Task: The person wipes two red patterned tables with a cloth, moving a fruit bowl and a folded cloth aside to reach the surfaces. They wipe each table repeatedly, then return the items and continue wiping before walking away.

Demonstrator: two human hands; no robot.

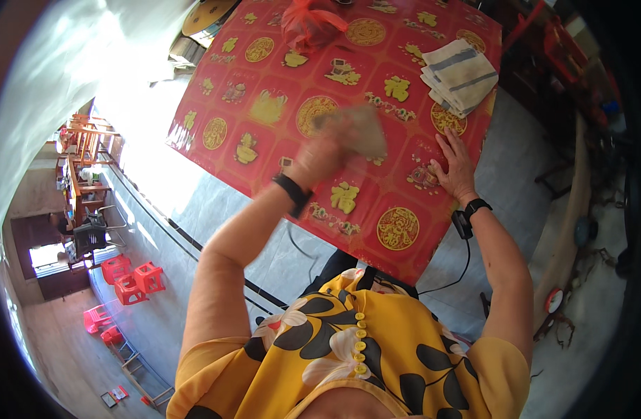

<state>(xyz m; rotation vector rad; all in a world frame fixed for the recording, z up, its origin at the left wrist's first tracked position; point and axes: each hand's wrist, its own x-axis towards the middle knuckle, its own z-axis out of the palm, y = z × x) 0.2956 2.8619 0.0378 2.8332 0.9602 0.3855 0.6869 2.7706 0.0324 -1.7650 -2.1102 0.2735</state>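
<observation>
My left hand (325, 152), blurred by motion, holds a greyish cloth (366, 131) against the middle of a table covered with a red patterned tablecloth (278, 141). Flat on the same cover near the right edge, fingers spread, rests my right hand (455, 166) with nothing in it. Just beyond it lies a folded stack of white cloths with grey stripes (459, 76). A red plastic bag (311, 23) stands at the far side. Each wrist wears a black band, and a cable runs down from a small black device by the right one.
Red plastic stools (129, 283) and a ladder (137, 372) are on the left. Wooden furniture (85, 173) and a black chair (90, 233) stand farther off, where a person is partly visible. Dark furniture and a pale curved ledge (561, 246) are to the right.
</observation>
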